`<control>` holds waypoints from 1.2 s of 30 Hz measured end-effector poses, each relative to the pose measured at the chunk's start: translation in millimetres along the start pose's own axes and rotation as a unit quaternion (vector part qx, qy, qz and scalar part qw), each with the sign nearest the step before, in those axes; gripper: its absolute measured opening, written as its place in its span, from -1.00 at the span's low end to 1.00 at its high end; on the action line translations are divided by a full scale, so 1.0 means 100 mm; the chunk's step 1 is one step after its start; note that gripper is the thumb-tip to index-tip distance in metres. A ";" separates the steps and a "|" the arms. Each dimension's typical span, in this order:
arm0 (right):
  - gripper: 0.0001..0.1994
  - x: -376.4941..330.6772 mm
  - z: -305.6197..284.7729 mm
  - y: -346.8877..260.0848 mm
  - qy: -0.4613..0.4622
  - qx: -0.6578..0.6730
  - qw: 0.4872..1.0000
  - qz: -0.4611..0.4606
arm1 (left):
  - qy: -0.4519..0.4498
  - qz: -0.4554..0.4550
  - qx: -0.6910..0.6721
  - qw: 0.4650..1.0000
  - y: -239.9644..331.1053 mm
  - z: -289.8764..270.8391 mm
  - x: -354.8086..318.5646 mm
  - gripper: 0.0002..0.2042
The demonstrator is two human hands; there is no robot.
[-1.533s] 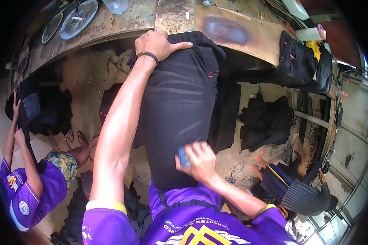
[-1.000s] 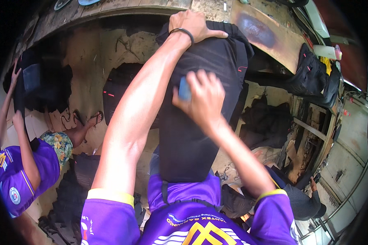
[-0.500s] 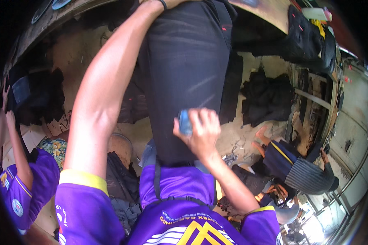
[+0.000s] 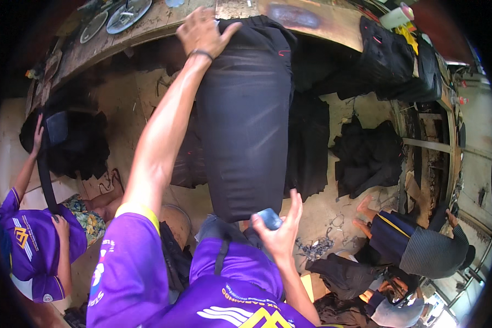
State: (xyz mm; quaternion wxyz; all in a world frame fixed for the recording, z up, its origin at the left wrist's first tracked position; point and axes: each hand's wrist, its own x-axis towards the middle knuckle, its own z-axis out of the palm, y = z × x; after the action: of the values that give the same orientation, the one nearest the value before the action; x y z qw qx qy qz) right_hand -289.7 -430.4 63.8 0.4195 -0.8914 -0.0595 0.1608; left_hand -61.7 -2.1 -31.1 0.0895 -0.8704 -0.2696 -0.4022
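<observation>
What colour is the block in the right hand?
Blue-grey: the block in the right hand, best seen in the head view.

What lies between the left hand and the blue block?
Black cloth, as the head view shows: it stretches from the left hand toward the blue block in the right hand.

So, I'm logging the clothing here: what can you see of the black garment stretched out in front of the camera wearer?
The black garment looks like woven cloth, drawn fairly smooth into a long, rounded shape, with faint pale streaks and creases. A small red mark sits near its far right edge. It runs from the wooden table towards the person's lap. The spread left hand overlaps its far left corner. The right hand, holding a blue block, is by its near end; contact there is unclear.
</observation>
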 end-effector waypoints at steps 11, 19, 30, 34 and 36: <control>-0.51 -0.79 -0.53 1.28 -0.226 -0.013 0.961 0.160 | -0.263 -0.357 -0.240 0.863 -0.18 -0.98 -1.44 -0.40; -0.46 0.00 -1.11 1.96 -0.292 -0.130 0.943 0.095 | -0.274 -0.406 -0.469 0.735 0.09 -2.44 -2.53 -0.41; -0.11 1.98 -0.11 -0.18 -0.248 -0.186 0.950 -0.040 | -0.354 -0.414 -0.360 0.758 0.22 -1.63 -1.72 -0.14; 0.07 1.28 -0.55 0.34 -0.360 -0.152 0.915 0.102 | -0.348 -0.374 -0.469 0.721 0.34 -2.80 -2.76 -0.31; 0.06 1.24 -0.58 0.50 -0.329 -0.052 0.942 0.052 | -0.394 -0.403 -0.519 0.643 0.31 -3.07 -3.08 -0.33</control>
State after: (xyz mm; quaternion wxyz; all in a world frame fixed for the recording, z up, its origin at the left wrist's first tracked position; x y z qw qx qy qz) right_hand -155.0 -474.5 30.7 0.3206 -0.8114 -0.1556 0.4633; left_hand -408.3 -265.1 -57.2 -0.6623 -0.6557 -0.3508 -0.0917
